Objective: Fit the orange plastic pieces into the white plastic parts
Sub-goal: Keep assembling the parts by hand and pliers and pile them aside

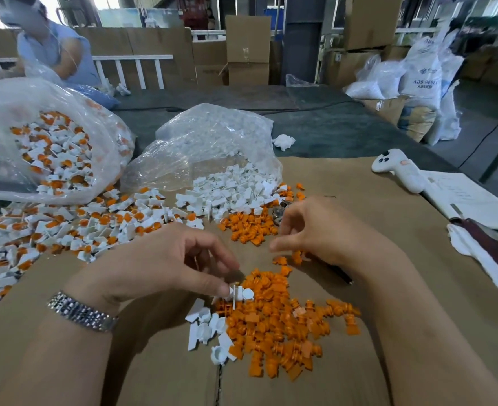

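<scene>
Orange pieces (274, 320) heaped on cardboard (359, 200) under my hands.
My left hand (165, 259) pinches a white part (240, 294) at the heap's edge; my right hand (315, 227) hovers loosely curled, holding nothing.

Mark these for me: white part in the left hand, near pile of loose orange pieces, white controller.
white part (243, 293), head view, on its round cup end beside the thumb tip.
orange pieces (274, 323), head view, middle of the near pile.
white controller (400, 170), head view, on its body behind the buttons.
</scene>
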A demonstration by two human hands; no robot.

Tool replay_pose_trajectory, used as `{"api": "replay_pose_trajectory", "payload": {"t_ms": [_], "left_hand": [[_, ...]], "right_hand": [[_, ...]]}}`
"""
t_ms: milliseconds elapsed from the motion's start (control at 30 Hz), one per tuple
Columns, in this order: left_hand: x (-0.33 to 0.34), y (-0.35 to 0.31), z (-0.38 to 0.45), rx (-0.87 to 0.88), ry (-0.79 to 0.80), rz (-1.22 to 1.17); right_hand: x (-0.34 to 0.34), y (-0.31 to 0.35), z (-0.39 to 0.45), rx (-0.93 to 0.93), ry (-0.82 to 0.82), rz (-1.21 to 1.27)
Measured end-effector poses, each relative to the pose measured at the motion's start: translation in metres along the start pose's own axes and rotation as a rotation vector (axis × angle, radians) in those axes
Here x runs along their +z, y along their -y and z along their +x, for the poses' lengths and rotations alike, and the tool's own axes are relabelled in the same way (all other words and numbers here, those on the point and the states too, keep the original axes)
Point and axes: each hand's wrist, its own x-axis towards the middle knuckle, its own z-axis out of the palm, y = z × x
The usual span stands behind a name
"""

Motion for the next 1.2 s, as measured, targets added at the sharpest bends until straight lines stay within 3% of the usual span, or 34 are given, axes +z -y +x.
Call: {"api": "replay_pose_trajectory", "payload": {"t_ms": [167,333,567,767,867,1000,1200], "left_hand": [[0.003,0.003,0.001,-0.019,0.073,0.106],[0.011,0.002,0.009,0.015,0.056,0.164],[0.012,0.003,0.015,-0.031,-0.088,0.19],[0.012,0.001,0.015,-0.056,-0.291,-0.106],[0.012,-0.005,0.016,-0.019,-0.342,-0.376],[0.011,-0.008,0.019,-0.027,-0.372,-0.93],[0.013,-0.01,0.024,-0.02,-0.38,-1.186]], "right_hand": [[0.008,0.005,-0.003,-0.074,0.05,-0.128],[0.01,0.004,0.001,-0.107,-0.028,-0.165],[0.008,0.008,0.004,-0.151,-0.129,-0.063],[0.003,0.011,0.0,-0.167,-0.196,0.313],[0.001,0.014,-0.003,-0.201,-0.199,0.442],[-0.002,0.019,-0.007,-0.24,-0.248,0.544],[0.0,0.03,-0.013,-0.344,-0.255,0.591]]}}
